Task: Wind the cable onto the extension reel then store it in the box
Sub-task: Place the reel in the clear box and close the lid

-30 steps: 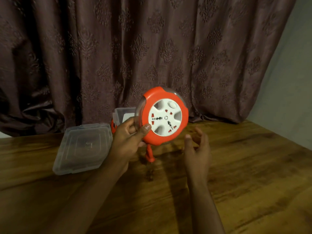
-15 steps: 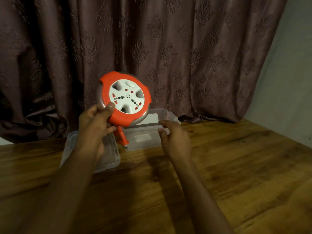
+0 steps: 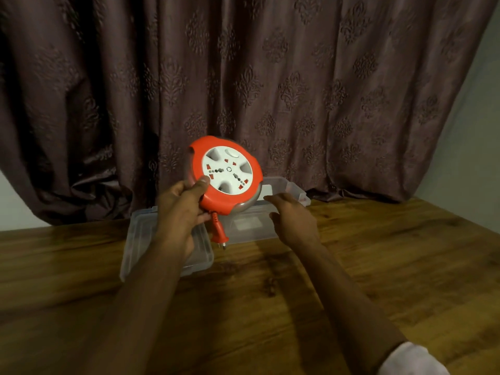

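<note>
My left hand point(image 3: 181, 209) grips the round orange extension reel point(image 3: 226, 175) by its lower left rim, thumb on the front. Its white socket face tilts toward me. The reel hangs in the air above the clear plastic box point(image 3: 281, 209), near the box's left end. An orange plug point(image 3: 218, 232) on a short stub of cable dangles below the reel; the rest of the cable is out of sight. My right hand point(image 3: 290, 217) holds nothing, fingers apart, hovering at the box's front right, just beside the reel.
The clear box lid point(image 3: 135, 244) lies flat on the wooden table point(image 3: 378, 266), left of the box and partly under my left arm. A dark patterned curtain point(image 3: 270, 90) hangs right behind the box. A pale wall stands at the right.
My left hand has carried the reel up and away from me, over the box. My right hand has reached forward to the box. The view has shifted as my head moved.
</note>
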